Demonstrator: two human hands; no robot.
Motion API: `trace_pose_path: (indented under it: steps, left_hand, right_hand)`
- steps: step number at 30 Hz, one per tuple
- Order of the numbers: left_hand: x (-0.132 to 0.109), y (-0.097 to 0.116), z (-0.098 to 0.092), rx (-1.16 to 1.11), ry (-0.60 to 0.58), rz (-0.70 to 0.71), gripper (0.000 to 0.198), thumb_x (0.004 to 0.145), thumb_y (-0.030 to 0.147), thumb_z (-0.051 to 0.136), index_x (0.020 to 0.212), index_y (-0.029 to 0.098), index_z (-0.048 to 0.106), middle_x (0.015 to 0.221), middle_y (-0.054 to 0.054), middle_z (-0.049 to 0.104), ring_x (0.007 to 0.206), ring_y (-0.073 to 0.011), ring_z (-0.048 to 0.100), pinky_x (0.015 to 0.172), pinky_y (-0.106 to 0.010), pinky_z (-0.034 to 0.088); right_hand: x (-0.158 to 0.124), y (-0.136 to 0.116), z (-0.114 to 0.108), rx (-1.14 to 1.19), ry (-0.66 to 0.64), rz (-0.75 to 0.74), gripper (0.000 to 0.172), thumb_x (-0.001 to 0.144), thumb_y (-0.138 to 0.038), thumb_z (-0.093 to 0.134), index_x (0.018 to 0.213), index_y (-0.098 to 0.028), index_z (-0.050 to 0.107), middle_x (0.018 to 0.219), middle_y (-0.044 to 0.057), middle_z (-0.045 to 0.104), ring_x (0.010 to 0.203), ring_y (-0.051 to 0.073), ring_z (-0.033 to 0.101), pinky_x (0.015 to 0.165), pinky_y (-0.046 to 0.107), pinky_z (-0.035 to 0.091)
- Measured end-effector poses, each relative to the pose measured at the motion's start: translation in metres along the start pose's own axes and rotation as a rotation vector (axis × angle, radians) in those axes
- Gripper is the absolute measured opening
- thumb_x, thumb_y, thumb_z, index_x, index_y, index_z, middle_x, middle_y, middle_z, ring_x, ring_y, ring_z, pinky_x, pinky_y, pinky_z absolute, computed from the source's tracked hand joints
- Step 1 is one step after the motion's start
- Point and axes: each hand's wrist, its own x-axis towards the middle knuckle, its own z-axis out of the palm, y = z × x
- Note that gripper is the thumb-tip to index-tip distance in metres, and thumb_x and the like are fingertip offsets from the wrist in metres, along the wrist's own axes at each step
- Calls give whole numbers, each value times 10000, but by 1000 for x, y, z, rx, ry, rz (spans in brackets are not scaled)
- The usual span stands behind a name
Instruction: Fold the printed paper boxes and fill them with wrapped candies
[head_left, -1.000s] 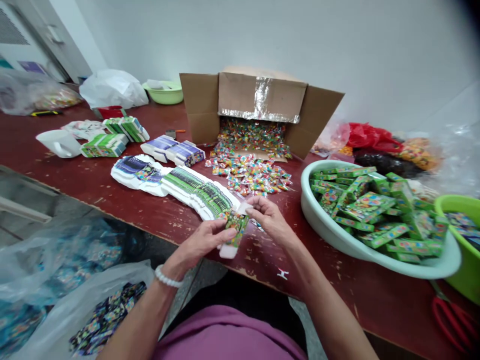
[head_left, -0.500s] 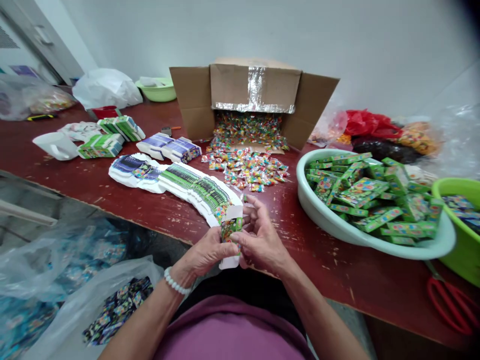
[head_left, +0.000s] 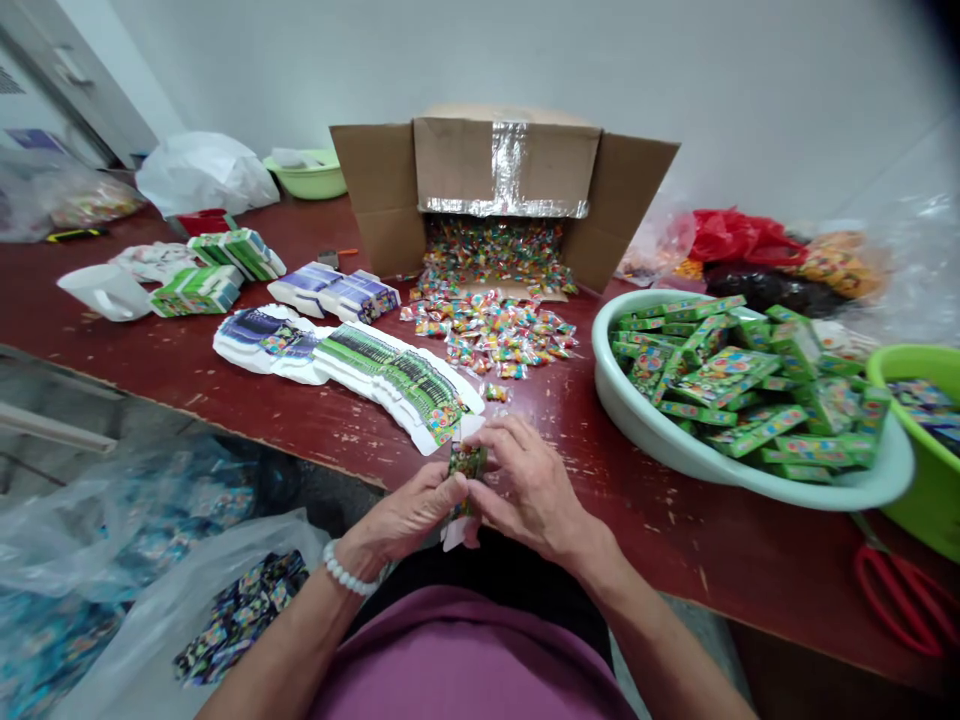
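Observation:
A small green printed carton [head_left: 466, 462] with white end flaps is held upright between my two hands, near the table edge. My left hand [head_left: 416, 507] wears a white bead bracelet and pinches the carton's left side. On the other side, my right hand [head_left: 529, 490] grips the carton, its fingers bent over the upper flap. Just beyond lies a fanned row of flat green cartons [head_left: 405, 380], which runs left into purple ones [head_left: 270, 340]. One wrapped candy [head_left: 496, 393] lies close past my right fingers, in front of a heap of wrapped candies [head_left: 502, 335].
A cardboard box [head_left: 510, 165] spills candies at the back. To the right stand a pale blue basin [head_left: 637, 420] of green cartons, a lime tub [head_left: 926, 500] and red-handled scissors [head_left: 900, 600]. A white mug [head_left: 105, 290] and carton stacks [head_left: 199, 290] sit left. Plastic bags [head_left: 135, 620] lie below.
The carton has turned more edge-on, and my right fingers have come over its top flap. The single candy past my fingers now shows fully.

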Motion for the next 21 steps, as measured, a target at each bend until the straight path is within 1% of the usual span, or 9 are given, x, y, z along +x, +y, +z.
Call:
trace_pose_path:
  steps: [3,7,9,11,14,15,18,19,21]
  left_hand:
    - [0,-7,-5,41,-58,-63,602,757,711,666,870,121,699,654,-33,608,594,-141,533,590,-251,426]
    - [-2,-10,-7,102,-102,-95,585,773,696,661,871,120,668,737,-38,626,618,-135,574,601,-241,423]
    - [-4,-11,-6,130,-91,-136,512,801,637,671,839,127,656,739,-25,621,619,-126,579,621,-241,443]
    - [-7,-13,-4,142,-129,-182,446,806,575,695,797,132,645,703,-15,617,604,-120,579,605,-231,447]
    - [-10,-14,-2,83,-177,-245,382,734,485,784,799,138,636,684,-3,623,554,-121,593,535,-221,449]
    - [-10,-13,-1,65,-153,-255,366,716,450,804,812,138,637,689,-1,628,540,-120,597,526,-224,460]
    - [-10,-10,2,33,3,-204,345,725,390,810,893,129,660,729,-18,664,540,-121,608,550,-249,509]
    - [-9,-10,3,26,45,-178,349,743,397,796,920,125,667,753,-35,682,550,-128,620,557,-259,517]
    - [-6,-12,5,13,104,-129,354,775,421,766,931,117,675,785,-59,702,572,-143,637,573,-277,526]
  right_hand:
    - [-3,1,-1,120,-61,90,167,811,-172,679,947,-215,594,940,24,619,779,158,573,712,269,472]
    - [-9,1,-4,286,-181,197,129,814,-117,638,858,-215,567,728,-56,580,596,96,506,588,210,391]
    - [-13,3,-5,348,-278,255,140,817,-129,627,892,-220,552,677,-76,553,554,90,479,542,202,353]
    - [-17,6,-4,398,-360,288,173,807,-148,635,927,-225,537,661,-84,544,545,93,468,523,201,336]
    - [-23,13,1,590,-418,343,200,810,-249,691,928,-227,532,694,-65,577,580,106,500,535,207,370]
    - [-25,15,4,643,-372,373,217,809,-292,711,922,-225,538,710,-57,584,585,106,503,539,210,382]
    - [-30,18,17,580,-33,483,332,760,-328,772,1015,-223,587,749,-45,589,585,102,493,553,219,405]
    - [-31,18,22,551,44,520,358,759,-337,771,1051,-218,602,748,-41,589,580,104,495,550,221,408]
    - [-32,17,30,588,41,598,290,820,-406,705,1003,-192,637,710,-27,590,542,109,504,518,227,406]
